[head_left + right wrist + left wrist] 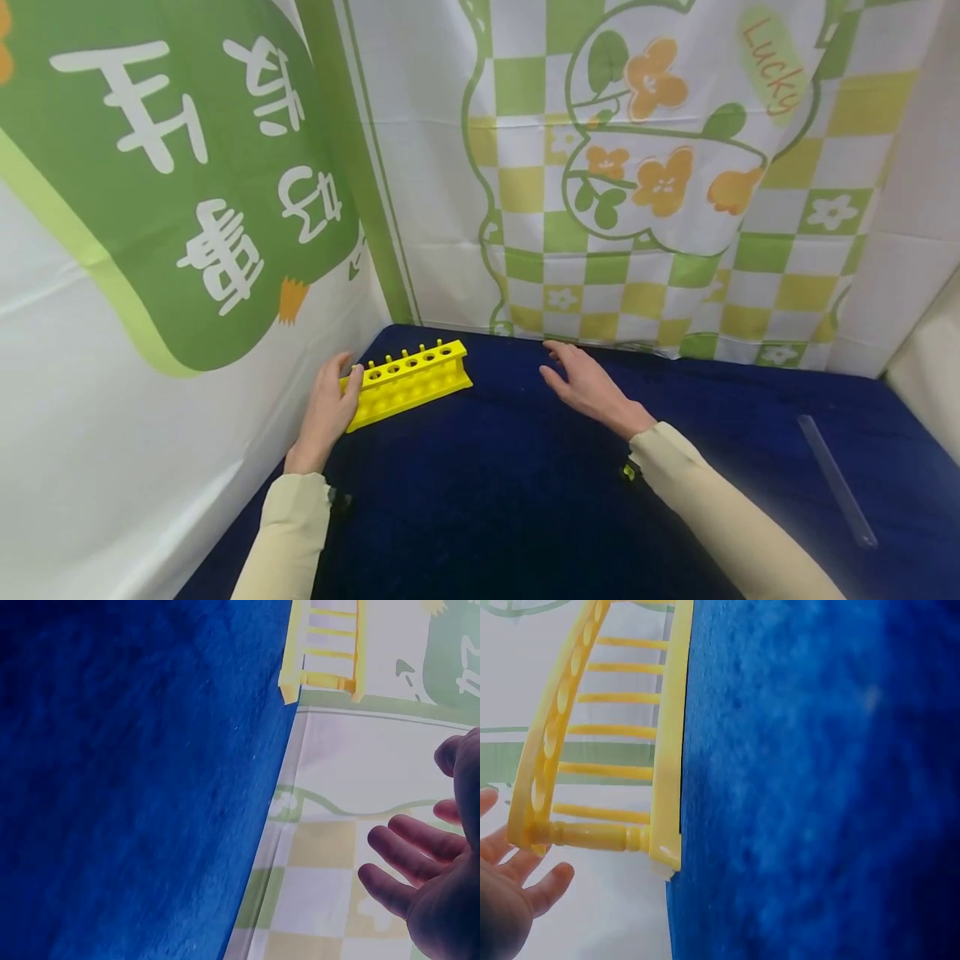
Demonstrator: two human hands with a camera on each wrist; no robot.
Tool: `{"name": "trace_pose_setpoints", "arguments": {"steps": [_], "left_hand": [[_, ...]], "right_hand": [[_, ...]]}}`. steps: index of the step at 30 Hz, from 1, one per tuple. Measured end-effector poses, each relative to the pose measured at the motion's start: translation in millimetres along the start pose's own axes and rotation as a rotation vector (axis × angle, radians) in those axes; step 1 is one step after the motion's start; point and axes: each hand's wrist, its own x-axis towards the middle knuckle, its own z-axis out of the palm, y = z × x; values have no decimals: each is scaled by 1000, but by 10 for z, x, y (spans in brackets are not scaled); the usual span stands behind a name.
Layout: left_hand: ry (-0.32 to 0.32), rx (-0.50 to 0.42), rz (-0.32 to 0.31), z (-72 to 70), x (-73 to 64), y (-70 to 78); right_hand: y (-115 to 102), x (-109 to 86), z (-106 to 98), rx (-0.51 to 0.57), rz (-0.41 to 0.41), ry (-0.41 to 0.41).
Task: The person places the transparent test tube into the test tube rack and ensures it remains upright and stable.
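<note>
A yellow test tube rack [408, 387] stands upright on the dark blue cloth, with a row of round holes and short pegs along its top. At the rack's near left end is my left hand [330, 404], its fingers spread and loosely bent. The left wrist view shows that hand [510, 889] by the end of the rack [667, 772]; whether it touches is hard to tell. My right hand [588, 383] hovers above the cloth, right of the rack and apart from it. Its fingers are relaxed and hold nothing in the right wrist view.
A clear tube [836, 479] lies on the blue cloth [480, 517] at the right. White and green printed curtains [435, 167] rise along the left and back edges of the table. A small yellow-green piece [628, 472] shows beneath the right cuff.
</note>
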Motion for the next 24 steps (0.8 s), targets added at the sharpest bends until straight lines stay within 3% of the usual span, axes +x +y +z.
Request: {"name": "trace_pose_setpoints", "arguments": {"steps": [4, 12, 24], "left_hand": [[-20, 2, -37, -29, 5, -21], [-162, 19, -147, -134, -11, -51], [-238, 19, -187, -229, -44, -139]], "right_hand": [[-40, 48, 47, 17, 3, -3], [-78, 125, 150, 27, 20, -19], [-147, 200, 277, 89, 24, -15]]}}
